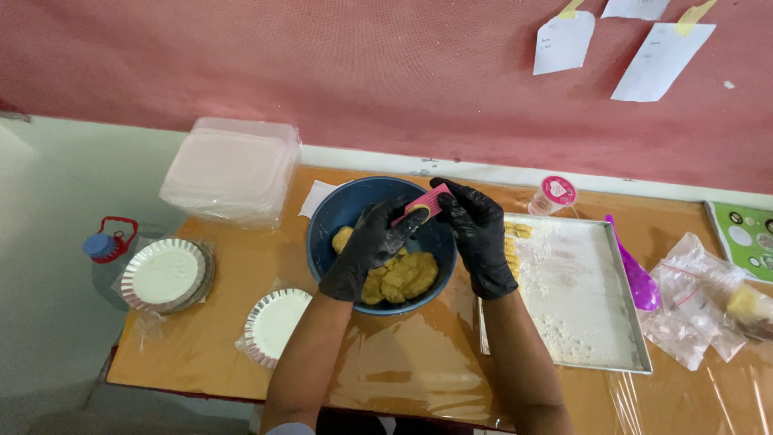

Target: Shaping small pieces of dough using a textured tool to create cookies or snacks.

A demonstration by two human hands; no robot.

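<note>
Dough lies in the blue bowl, below both gloved hands. Left hand and right hand pinch a pink ribbed mould between fingertips. Risk: sticky gloves may slip, dropping the mould; beyond the fingers, the lidded cup could be knocked.

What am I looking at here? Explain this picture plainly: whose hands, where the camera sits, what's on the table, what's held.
One camera, worn on a person's head, looks down at their own two black-gloved hands. The left hand and right hand together hold a small pink ridged tool over a blue bowl of yellow dough. On the plastic-covered table lie a floured metal tray, foil plates, a stack of clear containers, a purple spoon and plastic bags.
</note>
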